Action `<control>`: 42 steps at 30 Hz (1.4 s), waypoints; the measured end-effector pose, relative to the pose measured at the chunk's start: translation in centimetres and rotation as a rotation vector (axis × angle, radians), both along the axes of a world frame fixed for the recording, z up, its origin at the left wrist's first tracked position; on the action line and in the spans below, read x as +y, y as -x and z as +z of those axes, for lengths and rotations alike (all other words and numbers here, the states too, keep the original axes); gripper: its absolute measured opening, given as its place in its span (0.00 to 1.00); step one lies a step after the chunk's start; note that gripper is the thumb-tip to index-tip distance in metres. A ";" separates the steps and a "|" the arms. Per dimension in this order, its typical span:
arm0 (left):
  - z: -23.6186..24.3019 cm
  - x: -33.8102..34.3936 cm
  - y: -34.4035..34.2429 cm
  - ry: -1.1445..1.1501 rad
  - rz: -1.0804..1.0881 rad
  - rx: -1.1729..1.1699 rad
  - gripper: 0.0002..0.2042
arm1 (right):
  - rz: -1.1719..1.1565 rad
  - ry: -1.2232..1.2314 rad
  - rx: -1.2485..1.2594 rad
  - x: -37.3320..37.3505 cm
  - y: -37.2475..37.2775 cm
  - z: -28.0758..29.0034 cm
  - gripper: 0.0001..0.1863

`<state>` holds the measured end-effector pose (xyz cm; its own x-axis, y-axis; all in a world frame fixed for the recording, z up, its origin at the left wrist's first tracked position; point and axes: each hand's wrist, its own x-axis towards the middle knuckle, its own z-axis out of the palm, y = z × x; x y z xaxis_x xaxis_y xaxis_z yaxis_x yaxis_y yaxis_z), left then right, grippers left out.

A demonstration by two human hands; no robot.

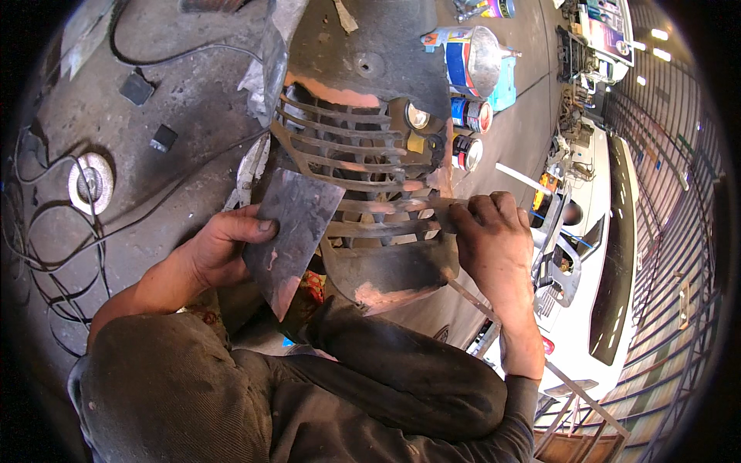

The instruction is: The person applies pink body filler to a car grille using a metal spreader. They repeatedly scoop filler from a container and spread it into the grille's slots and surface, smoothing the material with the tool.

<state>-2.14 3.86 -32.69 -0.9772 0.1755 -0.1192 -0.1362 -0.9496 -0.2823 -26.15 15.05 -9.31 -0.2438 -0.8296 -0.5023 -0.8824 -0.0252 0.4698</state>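
Note:
My left hand (225, 241) grips a flat dark board (297, 220) by its left edge, thumb on top. Pink filler is smeared on its lower corner. In front of me is a dark slatted vehicle grille panel (386, 266) with pink filler patches along its slats and edges. At the panel's right edge, my right hand (495, 243) has its fingers bent and closed over a small dark flat piece (443, 214), which lies against the slats. The fingers hide most of that piece, so its kind is unclear.
Beyond the panel stand a large open tin (482, 62) and smaller cans (472, 116). Black cable (58, 266) coils on the floor at left, near a round pale disc (91, 184) and dark square pads (137, 89). A thin bar (475, 303) slants at right, before a white vehicle (614, 309).

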 end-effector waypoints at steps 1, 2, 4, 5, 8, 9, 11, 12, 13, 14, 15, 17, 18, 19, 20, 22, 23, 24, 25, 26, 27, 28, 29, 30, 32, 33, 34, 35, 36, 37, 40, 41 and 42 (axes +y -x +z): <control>0.0 0.0 0.0 0.005 -0.001 -0.007 0.25 | 0.016 0.026 0.003 0.0 0.0 0.1 0.18; 0.1 0.0 0.0 0.013 -0.003 -0.013 0.25 | 0.033 0.037 0.004 0.0 0.1 0.1 0.18; 0.1 -0.1 0.0 0.006 -0.006 0.003 0.26 | 0.066 0.059 0.006 0.2 0.4 -0.1 0.17; 0.1 -0.1 0.0 0.003 -0.006 0.011 0.26 | 0.061 0.052 0.004 0.3 0.6 -0.2 0.17; 0.0 -0.1 0.0 0.016 -0.010 0.015 0.26 | 0.037 0.033 0.002 0.4 0.6 -0.2 0.18; 0.0 0.0 0.0 0.021 -0.015 -0.002 0.26 | 0.024 0.029 0.007 0.2 0.5 0.0 0.18; 0.1 0.0 -0.1 0.032 -0.026 -0.034 0.26 | 0.021 0.033 0.017 0.2 0.4 0.1 0.18; 0.2 0.0 -0.1 0.032 -0.026 -0.036 0.26 | 0.031 0.042 0.022 0.2 0.5 0.0 0.18; 0.3 0.0 -0.1 0.031 -0.026 -0.038 0.26 | 0.041 0.051 0.028 0.3 0.7 -0.1 0.18; 0.3 0.0 -0.1 0.032 -0.027 -0.041 0.25 | 0.042 0.043 0.028 0.5 0.8 -0.3 0.18; 0.4 0.0 0.0 0.039 -0.024 -0.046 0.25 | 0.043 0.035 0.029 0.6 1.0 -0.5 0.18; 0.4 0.1 -0.1 0.053 -0.016 -0.060 0.25 | 0.043 0.029 0.024 0.7 1.0 -0.5 0.18; 0.4 0.1 -0.1 0.046 -0.007 -0.053 0.25 | 0.043 0.030 0.018 0.6 0.9 -0.4 0.18; 0.4 0.2 -0.1 0.040 0.001 -0.046 0.25 | 0.042 0.032 0.012 0.6 0.8 -0.3 0.18; 0.2 0.3 -0.1 0.027 0.008 -0.034 0.25 | 0.048 0.027 0.019 0.5 0.7 -0.4 0.18; 0.0 0.2 -0.1 0.017 0.001 -0.031 0.25 | 0.059 0.017 0.033 0.2 0.6 -0.7 0.18; 0.1 0.2 -0.1 0.018 -0.002 -0.033 0.25 | 0.057 0.011 0.032 0.2 0.6 -0.8 0.18; 0.1 0.2 -0.1 0.014 0.002 -0.022 0.25 | 0.055 0.005 0.032 0.2 0.6 -0.9 0.17; 0.1 0.3 -0.1 0.011 0.007 -0.010 0.25 | 0.053 -0.002 0.033 0.3 0.5 -1.0 0.17; 0.0 0.4 -0.1 0.005 0.011 -0.001 0.25 | 0.056 -0.012 0.048 0.2 0.4 -1.0 0.16; 0.0 0.4 -0.2 0.014 0.011 -0.010 0.25 | 0.059 -0.023 0.063 0.1 0.1 -0.9 0.16; 0.1 0.4 -0.2 0.023 0.012 -0.019 0.25 | 0.063 -0.034 0.079 0.0 -0.1 -0.9 0.16; 0.1 0.4 -0.1 0.032 0.012 -0.026 0.25 | 0.057 -0.037 0.085 -0.1 -0.3 -0.9 0.15; 0.2 0.4 -0.1 0.032 0.013 -0.025 0.25 | 0.052 -0.040 0.092 -0.2 -0.5 -0.8 0.15; 0.3 0.4 -0.1 0.033 0.014 -0.020 0.25 | 0.053 -0.042 0.090 -0.2 -0.6 -0.8 0.15; 0.3 0.3 -0.1 0.035 0.010 -0.022 0.25 | 0.060 -0.042 0.082 -0.2 -0.6 -0.9 0.15; 0.3 0.3 -0.1 0.038 0.006 -0.024 0.25 | 0.066 -0.041 0.073 -0.2 -0.6 -0.9 0.15; 0.3 0.3 -0.1 0.040 0.003 -0.027 0.25 | 0.070 -0.056 0.088 -0.2 -0.6 -0.9 0.15; 0.3 0.3 -0.2 0.040 0.008 -0.025 0.25 | 0.074 -0.072 0.102 -0.3 -0.6 -1.0 0.15; 0.3 0.3 -0.1 0.040 0.012 -0.023 0.25 | 0.078 -0.087 0.117 -0.4 -0.7 -1.1 0.15; 0.1 0.5 -0.1 0.019 0.027 -0.017 0.24 | 0.105 -0.079 0.136 -0.4 -0.8 -1.4 0.13; 0.1 0.5 -0.1 0.009 0.032 -0.014 0.24 | 0.096 -0.089 0.138 -0.5 -1.0 -1.4 0.12; 0.1 0.6 -0.1 0.009 0.032 -0.015 0.24 | 0.087 -0.099 0.140 -0.6 -1.3 -1.3 0.12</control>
